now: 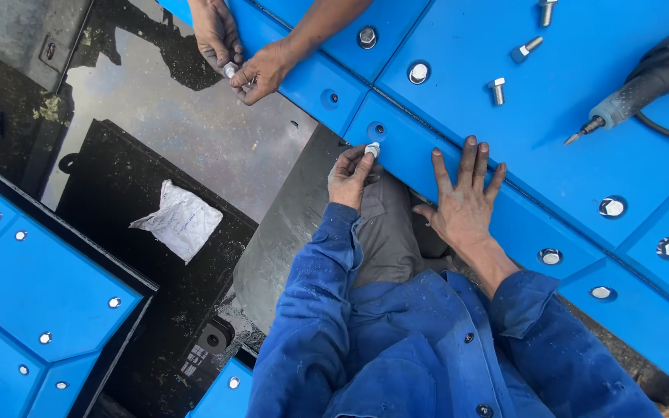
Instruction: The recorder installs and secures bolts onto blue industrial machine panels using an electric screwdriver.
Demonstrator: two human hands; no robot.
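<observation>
The left hand (350, 174) pinches a bolt (372, 149) just below the empty hole (378, 129), nearer than the flat, spread right hand (466, 197).

Power drill (652, 81) on panel; crumpled white cloth (180, 219) below.

We see only the head of the bolt (372, 149); our left hand (350, 176) covers its shank. The power drill (652, 81) runs off the right edge. The co-worker's arms are cut by the top edge, their fingers hiding most of a second bolt (230, 70).
</observation>
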